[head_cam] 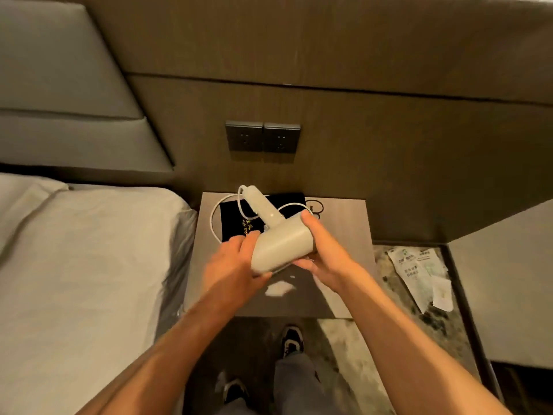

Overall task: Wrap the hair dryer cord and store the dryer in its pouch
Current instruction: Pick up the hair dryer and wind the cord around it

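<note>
I see the hair dryer [279, 245] lifted just above the bedside table [338, 223], held between both hands. It is a plain off-white, matte piece: a fat barrel that widens toward me, and a slimmer handle angled away toward the back of the table. My left hand [232, 260] is closed on the barrel's near-left side, fingers curled over the top and the thumb under the wide end. My right hand [324, 250] clamps the other side, thumb laid along the top edge of the barrel and the fingers tucked below it.

The white cord [216, 218] leaves the far tip of the handle, makes a small loop there, then sweeps in a wide loose curve over the table's back-left part; another stretch runs toward the table's back right behind my right thumb. None of it is wound yet.

The pouch [236, 218] lies flat on the back half of the table, under the handle: black fabric with small gold lettering, partly hidden by the dryer. A small white scrap [278, 289] sits near the table's front edge, below the dryer.
</note>
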